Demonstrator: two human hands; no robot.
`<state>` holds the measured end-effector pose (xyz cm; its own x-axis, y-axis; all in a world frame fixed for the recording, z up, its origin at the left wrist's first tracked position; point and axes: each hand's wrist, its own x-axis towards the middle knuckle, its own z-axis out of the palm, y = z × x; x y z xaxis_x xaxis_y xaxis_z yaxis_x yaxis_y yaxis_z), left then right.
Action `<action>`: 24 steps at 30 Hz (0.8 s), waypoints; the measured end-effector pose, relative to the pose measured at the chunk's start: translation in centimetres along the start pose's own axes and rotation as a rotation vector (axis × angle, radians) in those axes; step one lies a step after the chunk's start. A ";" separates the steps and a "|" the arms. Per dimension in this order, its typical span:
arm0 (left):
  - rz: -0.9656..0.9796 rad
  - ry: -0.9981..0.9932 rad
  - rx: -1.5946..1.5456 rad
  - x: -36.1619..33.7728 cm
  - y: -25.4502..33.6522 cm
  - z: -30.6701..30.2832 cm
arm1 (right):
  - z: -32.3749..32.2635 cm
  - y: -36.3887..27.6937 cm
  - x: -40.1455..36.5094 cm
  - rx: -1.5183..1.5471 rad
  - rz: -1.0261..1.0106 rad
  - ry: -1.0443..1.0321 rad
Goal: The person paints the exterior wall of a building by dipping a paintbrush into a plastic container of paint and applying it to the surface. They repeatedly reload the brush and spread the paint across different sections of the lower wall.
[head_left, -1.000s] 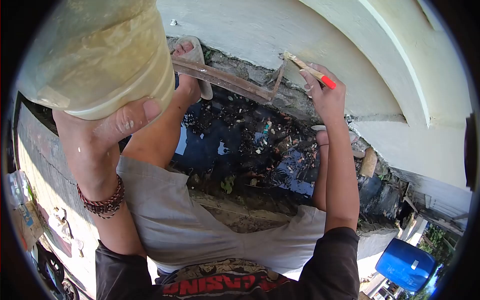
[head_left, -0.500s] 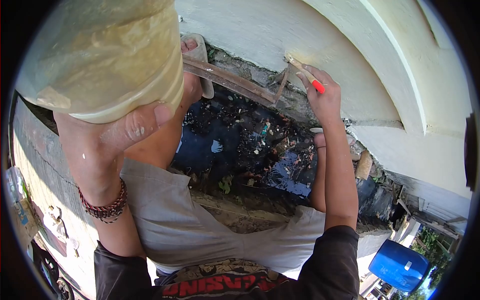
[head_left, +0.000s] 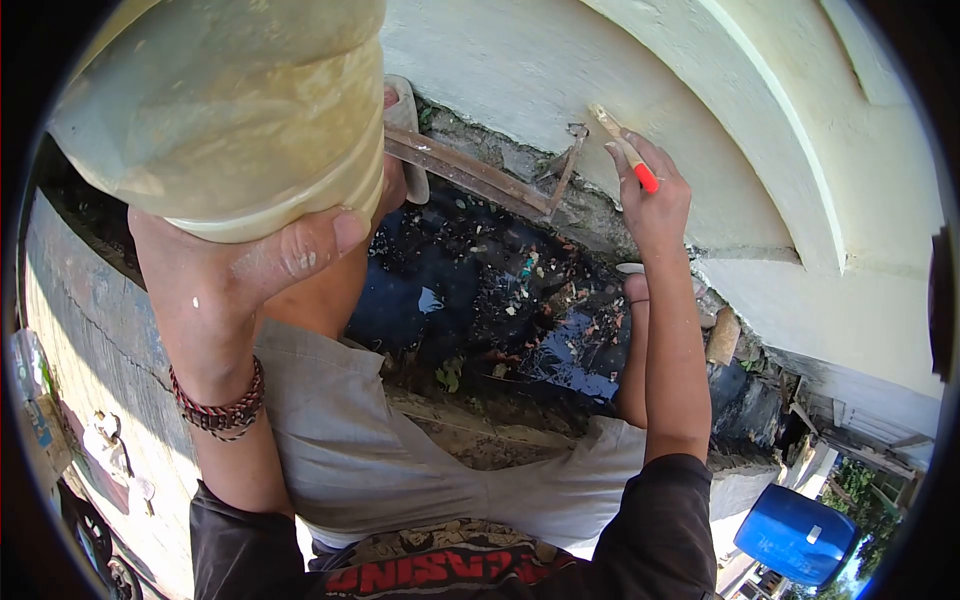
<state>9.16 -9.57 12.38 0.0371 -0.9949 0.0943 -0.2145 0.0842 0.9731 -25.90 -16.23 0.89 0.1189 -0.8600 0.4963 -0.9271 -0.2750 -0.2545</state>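
My left hand grips a large translucent plastic tub from below, its thumb pressed along the lower rim. Cream-coloured stains coat the tub, and its inside is out of sight. A paintbrush with a pale wooden handle and a red end is pinched in my right hand. Its bristles, pale with paint, rest at or very near the cream wall; contact is hard to make out. Just left of the brush, a rusty metal bracket juts from the base of the wall.
Between my legs runs a ditch of dark water with floating debris. A raised curved moulding crosses the wall. A concrete ledge lies at the left, and a blue barrel stands at lower right.
The brush and my right hand have shifted slightly right and down in view. The tub, with my left hand, has moved a little rightward and up.
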 end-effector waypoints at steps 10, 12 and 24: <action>0.009 0.006 -0.132 0.0 -0.5 -0.4 | 0.9 -1.4 0.7 -0.092 -0.097 0.039; -0.010 0.016 -0.096 0.0 -0.5 -0.6 | 0.6 -2.1 -0.4 -0.084 -0.145 -0.016; -0.006 0.024 -0.090 0.0 -1.0 -1.3 | 0.7 -0.9 -0.4 0.031 -0.063 -0.099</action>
<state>10.64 -9.63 11.64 0.0618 -0.9938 0.0924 -0.1260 0.0840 0.9885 -24.88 -15.96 0.38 0.2127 -0.8785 0.4278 -0.9053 -0.3420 -0.2521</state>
